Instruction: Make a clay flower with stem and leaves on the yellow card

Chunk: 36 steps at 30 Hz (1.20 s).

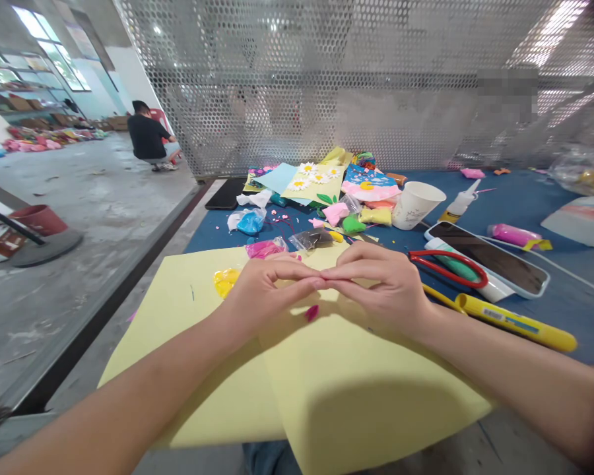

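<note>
My left hand (272,297) and my right hand (383,288) hover over a large pale yellow card sheet (336,389), their fingertips pressed together. Anything pinched there is too small to tell. A small magenta clay bit (311,313) lies on the sheet just below my fingertips. A yellow clay lump (226,282) sits left of my left hand. Pink clay in a clear bag (266,249) and dark clay in another bag (311,240) lie just beyond my hands. Red-handled scissors (448,267) lie to the right of my right hand.
A blue cloth (534,198) covers the table, with a phone (490,258), yellow marker (515,323), paper cup (416,204), glue bottle (460,204) and daisy card (317,181). A perforated metal screen (297,79) stands behind. A person (148,136) crouches far left.
</note>
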Available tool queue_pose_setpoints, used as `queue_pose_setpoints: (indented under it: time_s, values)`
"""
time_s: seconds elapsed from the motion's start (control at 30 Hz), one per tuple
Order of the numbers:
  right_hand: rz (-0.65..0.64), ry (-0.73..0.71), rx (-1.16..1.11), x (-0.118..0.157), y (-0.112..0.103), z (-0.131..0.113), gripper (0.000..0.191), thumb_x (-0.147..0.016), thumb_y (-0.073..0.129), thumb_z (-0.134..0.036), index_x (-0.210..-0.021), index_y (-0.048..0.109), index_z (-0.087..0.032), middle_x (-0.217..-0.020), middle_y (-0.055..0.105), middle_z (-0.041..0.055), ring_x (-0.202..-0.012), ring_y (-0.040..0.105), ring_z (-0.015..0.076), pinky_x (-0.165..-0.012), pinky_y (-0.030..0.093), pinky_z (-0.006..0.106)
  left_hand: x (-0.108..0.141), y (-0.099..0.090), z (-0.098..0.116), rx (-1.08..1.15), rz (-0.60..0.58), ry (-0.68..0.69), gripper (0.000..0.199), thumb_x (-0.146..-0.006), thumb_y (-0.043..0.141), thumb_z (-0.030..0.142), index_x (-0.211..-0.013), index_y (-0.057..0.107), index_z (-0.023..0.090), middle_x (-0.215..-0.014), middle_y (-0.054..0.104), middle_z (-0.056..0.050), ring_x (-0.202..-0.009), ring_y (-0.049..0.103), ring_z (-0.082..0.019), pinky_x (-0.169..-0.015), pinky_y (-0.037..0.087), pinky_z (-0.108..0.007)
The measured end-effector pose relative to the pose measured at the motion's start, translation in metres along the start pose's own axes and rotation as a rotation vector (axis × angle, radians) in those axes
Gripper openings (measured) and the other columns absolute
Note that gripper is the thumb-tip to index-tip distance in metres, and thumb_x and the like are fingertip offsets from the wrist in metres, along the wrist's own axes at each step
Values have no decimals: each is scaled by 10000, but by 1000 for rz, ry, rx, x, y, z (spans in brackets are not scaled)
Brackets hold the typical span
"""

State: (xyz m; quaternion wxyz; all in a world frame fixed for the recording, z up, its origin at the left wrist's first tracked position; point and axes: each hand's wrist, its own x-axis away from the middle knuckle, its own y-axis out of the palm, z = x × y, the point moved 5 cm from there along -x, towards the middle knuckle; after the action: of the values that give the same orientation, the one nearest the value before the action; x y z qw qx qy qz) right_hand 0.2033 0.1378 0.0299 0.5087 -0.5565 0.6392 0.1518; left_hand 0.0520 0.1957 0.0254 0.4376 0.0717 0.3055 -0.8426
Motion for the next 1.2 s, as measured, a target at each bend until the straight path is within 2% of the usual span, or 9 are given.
queue_pose_setpoints:
  time_s: [0.2,0.33,0.47,0.67,0.83,0.93,1.03,1.1,1.2]
  values:
    - [16,-26,21,0,-1,-2,150,-818,679,-147,-857,788,-241,-717,676,30,-618,622,110,-564,523,235,0,2,-2,27,-25,-62,81,-776,735,248,-830,794,259,-828,779,-6,-788,720,-198,-768,583,-318]
    - [5,-33,57,0,0,-5,168,-827,677,-169,-925,781,-257,-748,705,31,-667,644,127,-609,545,254,2,1,-5,81,-1,-110,93,-807,700,248,-793,791,244,-799,777,-4,-755,730,-189,-683,594,-273]
    - [-3,34,62,0,1,-3,260,-827,681,-178,-1062,747,-268,-844,731,44,-725,653,144,-636,560,272,3,0,-8,119,13,-157,96,-811,700,258,-783,787,232,-770,774,-14,-720,732,-195,-618,597,-260]
    - [-5,-3,21,1,1,-2,190,-817,685,-160,-938,783,-268,-750,688,29,-672,636,126,-617,550,256,2,4,-7,208,-48,-192,97,-800,699,211,-771,787,241,-768,774,-6,-716,736,-185,-628,605,-247]
    - [15,22,19,1,-2,-1,179,-826,670,-156,-890,788,-274,-726,682,19,-633,617,117,-578,535,250,2,8,-8,281,-92,-210,114,-778,724,208,-867,790,232,-872,777,-22,-804,744,-209,-707,629,-284]
    - [20,48,3,0,-4,-1,188,-811,684,-126,-875,786,-271,-713,675,11,-637,610,117,-580,528,247,3,3,-6,175,-8,-106,143,-759,752,222,-897,787,231,-914,774,-27,-825,744,-215,-733,630,-293]
    - [10,74,-7,0,-4,0,205,-817,680,-128,-911,783,-278,-727,678,13,-651,618,124,-600,536,257,5,-3,3,-26,89,114,104,-778,741,206,-868,786,235,-900,776,-18,-796,743,-193,-739,618,-269]
    - [-2,78,0,0,-4,0,226,-817,686,-152,-979,771,-284,-760,690,18,-658,625,127,-608,544,264,6,-4,8,-134,110,229,85,-806,718,206,-851,784,237,-862,778,-8,-747,740,-178,-741,609,-262]
    - [-21,64,10,1,-3,1,254,-810,693,-164,-1026,758,-281,-778,699,23,-664,632,128,-608,548,261,7,-5,12,-223,131,308,87,-839,694,234,-851,780,236,-837,778,-3,-705,734,-165,-747,601,-257]
